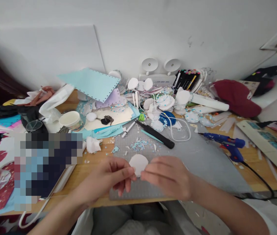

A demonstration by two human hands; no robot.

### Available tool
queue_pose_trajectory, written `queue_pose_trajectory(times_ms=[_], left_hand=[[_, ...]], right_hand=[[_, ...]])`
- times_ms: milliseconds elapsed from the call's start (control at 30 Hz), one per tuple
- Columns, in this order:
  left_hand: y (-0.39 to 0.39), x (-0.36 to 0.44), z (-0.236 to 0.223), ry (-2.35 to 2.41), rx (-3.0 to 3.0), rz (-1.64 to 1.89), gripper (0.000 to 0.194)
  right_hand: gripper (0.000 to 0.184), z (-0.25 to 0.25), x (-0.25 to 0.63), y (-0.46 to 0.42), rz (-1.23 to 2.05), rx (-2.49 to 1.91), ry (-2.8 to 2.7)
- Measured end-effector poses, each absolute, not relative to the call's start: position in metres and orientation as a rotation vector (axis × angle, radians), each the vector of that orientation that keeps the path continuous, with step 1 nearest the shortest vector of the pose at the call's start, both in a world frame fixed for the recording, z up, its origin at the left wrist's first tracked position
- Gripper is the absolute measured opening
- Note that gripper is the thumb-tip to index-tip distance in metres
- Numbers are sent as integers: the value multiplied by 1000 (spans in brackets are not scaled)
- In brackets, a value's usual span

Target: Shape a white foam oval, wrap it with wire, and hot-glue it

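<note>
A small white disc with a slightly uneven edge is held up over the front of the grey cutting mat. My left hand pinches its left edge between thumb and fingers. On the opposite side, my right hand has its fingers closed on the right edge. Just beyond the disc lies a scatter of blue and white confetti. A black-handled tool rests behind that, with a light blue strip beside it.
A blue glue gun lies at the right, its cord running forward, near a power strip. A paper cup, crumpled white tissue, keys and turquoise sheets fill the left. Decorated white discs pile up by the wall.
</note>
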State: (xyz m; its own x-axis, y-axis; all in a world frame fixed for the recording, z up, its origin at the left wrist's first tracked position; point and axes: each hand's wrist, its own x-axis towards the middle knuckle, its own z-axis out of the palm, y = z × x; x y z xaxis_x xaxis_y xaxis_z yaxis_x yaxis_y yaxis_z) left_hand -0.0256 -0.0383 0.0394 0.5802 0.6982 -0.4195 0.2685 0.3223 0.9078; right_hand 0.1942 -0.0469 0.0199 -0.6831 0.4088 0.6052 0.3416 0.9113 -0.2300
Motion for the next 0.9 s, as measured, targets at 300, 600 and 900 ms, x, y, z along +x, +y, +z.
queue_pose_trajectory(times_ms=[300, 600, 900], left_hand=[[-48, -29, 16, 1204, 1734, 693, 27], [-54, -39, -9, 1186, 2777, 694, 26], [-52, -28, 4, 1226, 2349, 718, 18]], right_hand=[[12, 0, 188, -38, 515, -796, -2214], [10, 5, 181, -33, 1033, -1147, -2036], [14, -5, 180, -33, 210, -757, -2335]])
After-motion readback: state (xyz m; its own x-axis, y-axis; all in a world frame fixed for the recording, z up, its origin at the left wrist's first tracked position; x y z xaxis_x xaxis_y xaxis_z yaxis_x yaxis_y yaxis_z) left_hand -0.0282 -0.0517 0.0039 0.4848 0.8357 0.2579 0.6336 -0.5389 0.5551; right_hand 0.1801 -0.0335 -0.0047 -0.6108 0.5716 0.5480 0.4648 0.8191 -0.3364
